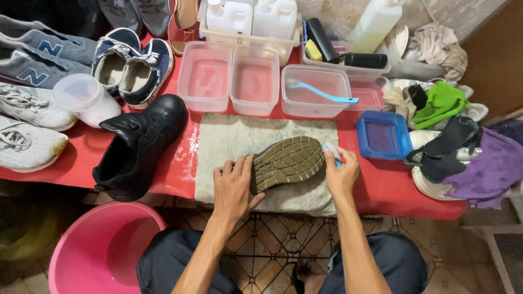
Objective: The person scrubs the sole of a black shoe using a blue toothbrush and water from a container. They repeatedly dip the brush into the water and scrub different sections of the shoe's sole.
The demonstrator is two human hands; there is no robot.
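Gripping upturned shoe [287, 161], towel [229, 139] edges, 2 hands [234, 188]

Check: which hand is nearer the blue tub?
Right. The right hand, at the upturned shoe's toe, sits just left of the blue tub; the left hand holds the heel, farther left.

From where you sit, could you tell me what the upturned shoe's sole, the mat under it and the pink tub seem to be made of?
The sole looks like matt olive rubber, judging by its moulded tread blocks. The mat seems to be a worn, greyish towel or felt, fuzzy and damp-looking; I cannot tell which. The pink tub looks like smooth plastic with a slight sheen. The left hand steadies the shoe.
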